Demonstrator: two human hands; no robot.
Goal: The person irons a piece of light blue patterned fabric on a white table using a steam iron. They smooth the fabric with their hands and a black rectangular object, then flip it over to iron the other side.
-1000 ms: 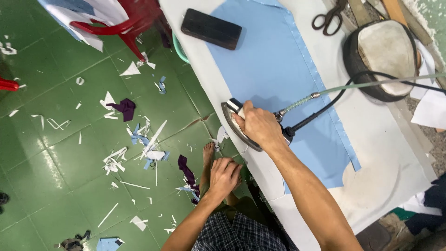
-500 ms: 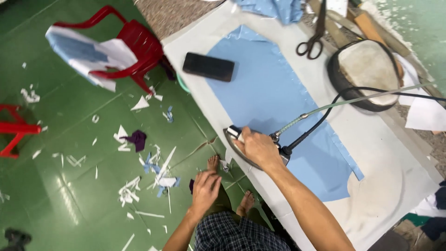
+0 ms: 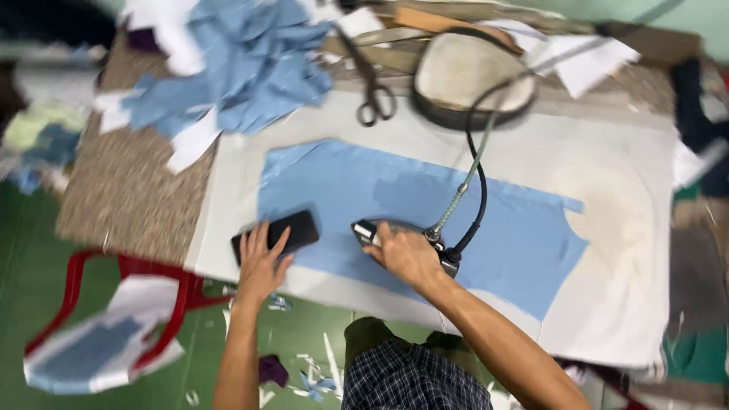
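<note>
Right hand [image 3: 406, 254] wrapped, fingers curled, around grey steam iron [image 3: 380, 230] on light-blue cut fabric panel [image 3: 425, 212]. Left hand [image 3: 262, 262] flat, fingers spread, touching black rectangular phone [image 3: 285, 231].

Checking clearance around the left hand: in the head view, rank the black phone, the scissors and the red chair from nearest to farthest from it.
1. Black phone: under the left hand, at the table's near edge.
2. Red chair: down-left of that hand, on the floor beside the table.
3. Scissors: at the table's far side, beyond the blue cloth.
</note>
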